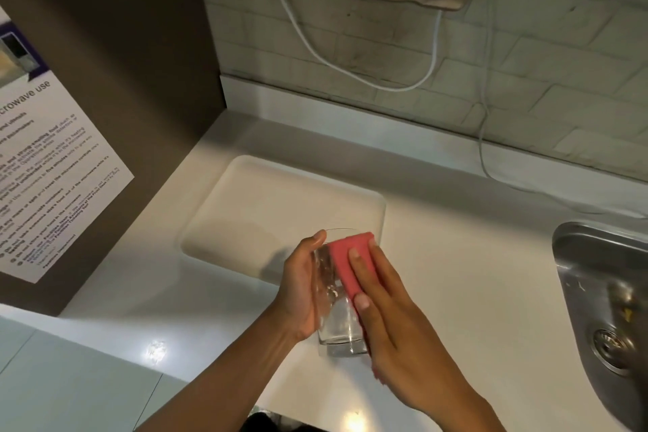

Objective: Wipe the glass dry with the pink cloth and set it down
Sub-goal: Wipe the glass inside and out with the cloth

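Note:
A clear drinking glass (pixel 336 319) is held above the white counter, its rim pointing away from me and its thick base toward me. My left hand (pixel 302 291) grips its left side, thumb near the rim. My right hand (pixel 392 323) presses a folded pink cloth (pixel 350 263) flat against the glass's right side, fingers spread over the cloth. Part of the cloth is hidden under my palm.
A shallow recessed drain area (pixel 245 200) lies in the white counter (pixel 456 256) just beyond the glass. A steel sink (pixel 603 291) is at the right. A brown panel with a microwave notice (pixel 45 165) stands left. White cables (pixel 484 137) hang down the tiled wall.

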### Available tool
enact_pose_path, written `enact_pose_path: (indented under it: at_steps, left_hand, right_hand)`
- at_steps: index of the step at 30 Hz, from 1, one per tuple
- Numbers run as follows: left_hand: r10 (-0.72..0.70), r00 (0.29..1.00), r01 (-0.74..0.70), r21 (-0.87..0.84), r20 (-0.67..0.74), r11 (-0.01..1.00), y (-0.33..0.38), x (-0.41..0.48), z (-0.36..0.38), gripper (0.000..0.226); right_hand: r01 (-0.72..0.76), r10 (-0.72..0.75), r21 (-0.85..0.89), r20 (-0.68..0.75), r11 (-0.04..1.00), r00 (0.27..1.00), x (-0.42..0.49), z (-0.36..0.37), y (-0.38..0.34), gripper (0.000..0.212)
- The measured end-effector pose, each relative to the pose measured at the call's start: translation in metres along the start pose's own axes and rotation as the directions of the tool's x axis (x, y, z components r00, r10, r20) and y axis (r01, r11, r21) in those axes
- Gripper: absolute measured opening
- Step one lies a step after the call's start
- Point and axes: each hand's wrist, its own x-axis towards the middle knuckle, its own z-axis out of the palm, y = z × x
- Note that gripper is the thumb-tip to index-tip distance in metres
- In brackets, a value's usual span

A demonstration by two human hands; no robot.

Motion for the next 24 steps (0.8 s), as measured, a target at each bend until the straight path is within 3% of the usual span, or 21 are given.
enact_pose_path:
  at_steps: [5,10,14,21,24]
  left_hand:
    - [-0.037,0.997,0.037,0.009,0.066,0.999,-0.005,-0.004,0.005,0.053]
    - [-0.048,0.995,0.050,-0.018,0.085,0.999,0.003,-0.003,0.001,0.065]
    - [-0.095,0.993,0.097,-0.019,0.064,0.995,-0.006,-0.004,0.006,0.060]
    - [-0.062,0.996,0.063,-0.011,0.066,0.998,-0.006,-0.003,-0.004,0.065]
    - [-0.096,0.990,0.102,-0.057,0.103,0.993,-0.013,-0.007,-0.001,0.058]
  right_hand:
    - [-0.029,0.048,0.124,-0.150,0.992,0.988,0.015,-0.011,-0.008,0.050]
    - [-0.011,0.011,0.003,-0.078,1.000,0.997,-0.001,-0.004,-0.001,0.049]
    - [-0.022,0.032,0.062,-0.154,0.998,0.988,0.024,-0.013,-0.005,0.052]
    - [-0.005,0.005,0.018,-0.018,1.000,1.000,0.013,-0.001,-0.003,0.055]
    - [-0.020,0.026,0.069,-0.080,0.997,0.996,0.022,-0.014,-0.004,0.053]
